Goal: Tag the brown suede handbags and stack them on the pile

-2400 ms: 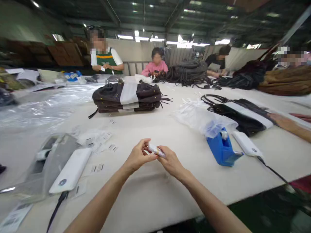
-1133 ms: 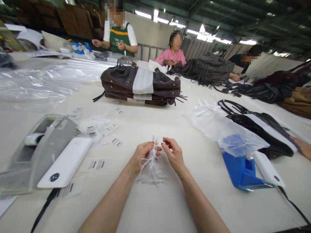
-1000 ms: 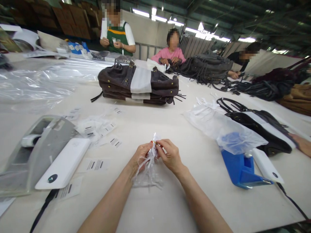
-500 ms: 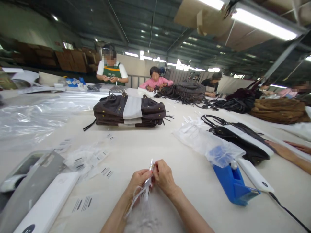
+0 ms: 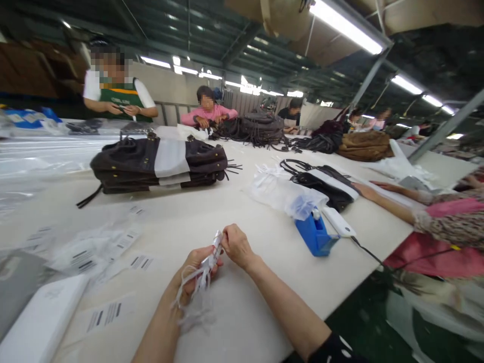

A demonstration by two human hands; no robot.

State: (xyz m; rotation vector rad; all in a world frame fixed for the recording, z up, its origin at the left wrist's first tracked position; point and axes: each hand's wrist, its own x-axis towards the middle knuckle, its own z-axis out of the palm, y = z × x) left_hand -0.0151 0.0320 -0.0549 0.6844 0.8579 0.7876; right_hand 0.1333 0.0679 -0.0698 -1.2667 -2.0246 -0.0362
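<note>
My left hand (image 5: 195, 261) is closed around a bundle of thin white strings (image 5: 204, 275), whose loose ends trail down past the palm. A shiny, whitish wrap covers the bundle's upper end, which points up and away from me. Against that end, my right hand (image 5: 237, 246) is closed in a pinch; its fingertips are partly hidden. Both hands are just above the white tabletop (image 5: 242, 322). To their left lie clear plastic bags with black printed lines (image 5: 141, 261).
Stacked dark handbags (image 5: 139, 166) with a white band lie ahead. On the right are a blue tape dispenser (image 5: 315, 234), a plastic bag of white strips (image 5: 280, 189), a white corded device (image 5: 339, 222) and a black handbag (image 5: 328, 189). A co-worker's arm (image 5: 393, 201) reaches in there.
The view has swung right, so the table things sit further left and more of the co-worker on the right shows. Both hands still hold the string bundle, the right hand slightly changed in angle.
</note>
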